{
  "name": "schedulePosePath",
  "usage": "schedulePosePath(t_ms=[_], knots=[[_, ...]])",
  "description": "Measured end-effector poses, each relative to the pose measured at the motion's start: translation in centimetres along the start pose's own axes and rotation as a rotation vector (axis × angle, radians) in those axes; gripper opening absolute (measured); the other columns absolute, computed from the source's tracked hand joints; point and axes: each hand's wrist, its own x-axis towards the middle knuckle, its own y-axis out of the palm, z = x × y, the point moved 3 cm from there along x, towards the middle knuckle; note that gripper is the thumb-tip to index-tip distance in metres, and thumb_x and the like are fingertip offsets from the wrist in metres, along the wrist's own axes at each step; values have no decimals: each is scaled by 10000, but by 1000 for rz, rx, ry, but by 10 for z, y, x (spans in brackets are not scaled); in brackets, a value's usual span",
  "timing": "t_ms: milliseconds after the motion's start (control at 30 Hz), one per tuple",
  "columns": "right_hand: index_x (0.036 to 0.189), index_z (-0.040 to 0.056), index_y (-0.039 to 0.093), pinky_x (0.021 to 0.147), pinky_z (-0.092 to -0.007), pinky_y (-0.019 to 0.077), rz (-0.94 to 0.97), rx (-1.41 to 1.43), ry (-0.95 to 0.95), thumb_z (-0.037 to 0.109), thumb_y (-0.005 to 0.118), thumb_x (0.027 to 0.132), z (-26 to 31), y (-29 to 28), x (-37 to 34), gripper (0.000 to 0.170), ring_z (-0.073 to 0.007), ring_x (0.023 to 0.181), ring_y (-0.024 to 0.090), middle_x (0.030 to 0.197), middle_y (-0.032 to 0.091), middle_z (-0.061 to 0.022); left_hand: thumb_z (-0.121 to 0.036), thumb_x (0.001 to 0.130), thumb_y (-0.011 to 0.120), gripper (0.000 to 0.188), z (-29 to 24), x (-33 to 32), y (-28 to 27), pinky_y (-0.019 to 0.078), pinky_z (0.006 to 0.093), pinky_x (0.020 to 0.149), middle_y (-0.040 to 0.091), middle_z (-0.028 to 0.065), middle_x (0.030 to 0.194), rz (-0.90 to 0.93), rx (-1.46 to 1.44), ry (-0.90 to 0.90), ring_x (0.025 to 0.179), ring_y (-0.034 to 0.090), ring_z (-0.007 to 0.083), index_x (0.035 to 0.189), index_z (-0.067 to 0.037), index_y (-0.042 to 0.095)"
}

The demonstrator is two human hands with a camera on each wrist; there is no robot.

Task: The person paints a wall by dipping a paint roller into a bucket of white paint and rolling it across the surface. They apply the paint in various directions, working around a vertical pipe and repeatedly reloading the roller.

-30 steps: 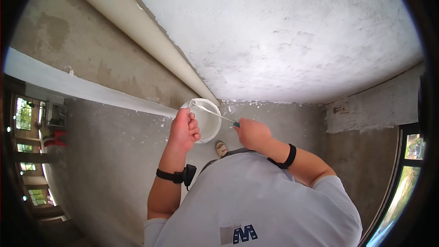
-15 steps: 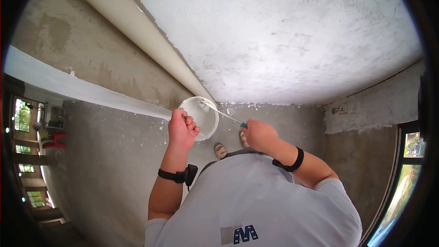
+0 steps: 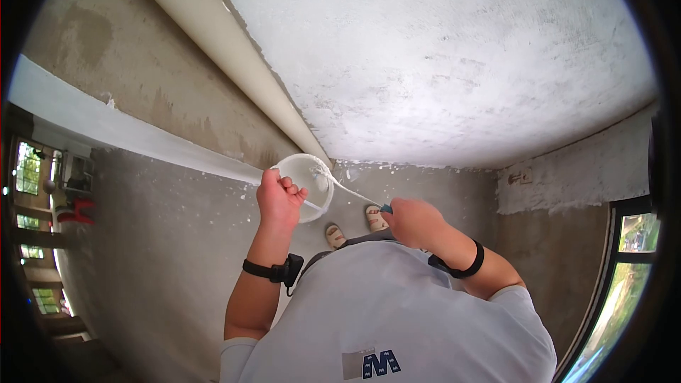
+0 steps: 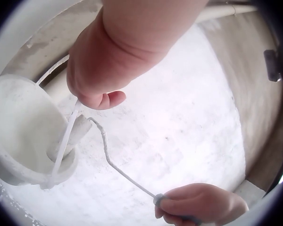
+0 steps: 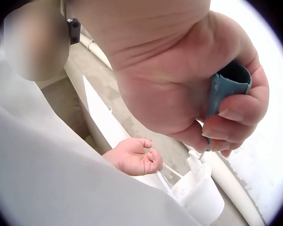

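A white bucket (image 4: 14, 127) hangs tilted from its white bail handle (image 4: 66, 141), which my left hand (image 3: 279, 198) grips with curled fingers. Inside the bucket is whitish paint, partly hidden by the wall. My right hand (image 3: 418, 223) holds the blue-green handle (image 5: 219, 92) of a paint roller, fingers wrapped round it. From there the roller's bent, paint-coated rod (image 4: 127, 176) runs across to the bucket. Its white roller head (image 4: 79, 131) lies at the bucket's mouth, overlapping the rim and bail in the left wrist view.
A white-coated wall (image 3: 454, 50) fills the upper right. Beside it a thick pale pipe (image 3: 234, 64) runs down the corner. The grey floor (image 3: 170, 241) has white splatters near the wall. Two sandalled feet (image 3: 376, 218) stand below the bucket, and a window (image 3: 631, 262) is at right.
My right hand has moved right and toward the body, drawing the roller toward the bucket's near right rim. The bucket has shifted slightly left and tilts more. A second foot has come into view.
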Motion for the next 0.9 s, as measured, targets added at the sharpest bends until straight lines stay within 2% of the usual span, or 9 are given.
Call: schedulePosePath(t_ms=[167,233,367,433,633,900], knots=[[1002,23,619,791,-511,526,20,18,-11,329,506,1037,4,-1,-3,328,-419,942,669,976,705,-209,-231,895,552,175,1,-4,-2,461,357,652,456,-23,684,18,-6,-45,591,418,122,793,-171,423],[1013,29,615,782,-517,522,-54,57,-55,336,506,1039,4,3,6,327,-419,934,666,972,703,-203,-232,896,555,175,0,-8,-1,462,356,654,460,-23,684,36,2,-66,591,420,122,793,-173,426],[1018,26,606,777,-524,518,-98,90,-30,340,510,1039,16,2,24,329,-419,929,665,974,700,-199,-236,900,562,177,0,-15,0,465,352,657,467,-23,681,53,5,-82,592,423,123,794,-176,433],[1027,26,598,778,-528,518,-126,75,-112,334,513,1038,17,8,34,320,-423,933,665,976,699,-200,-239,903,561,181,0,-16,0,463,351,657,466,-23,680,52,-4,-81,592,423,123,793,-176,431],[1018,35,592,794,-512,520,-116,20,-103,328,522,1033,13,22,49,302,-410,941,659,986,695,-177,-244,907,567,198,0,-14,-9,445,341,631,461,-25,676,43,-65,-75,587,417,122,790,-177,423],[1044,9,602,808,-491,542,-60,-80,-56,296,510,1038,21,23,34,301,-390,970,684,1027,702,-199,-232,900,577,202,9,-8,-14,409,332,598,438,-31,666,-3,-98,-28,571,392,118,793,-167,418]])
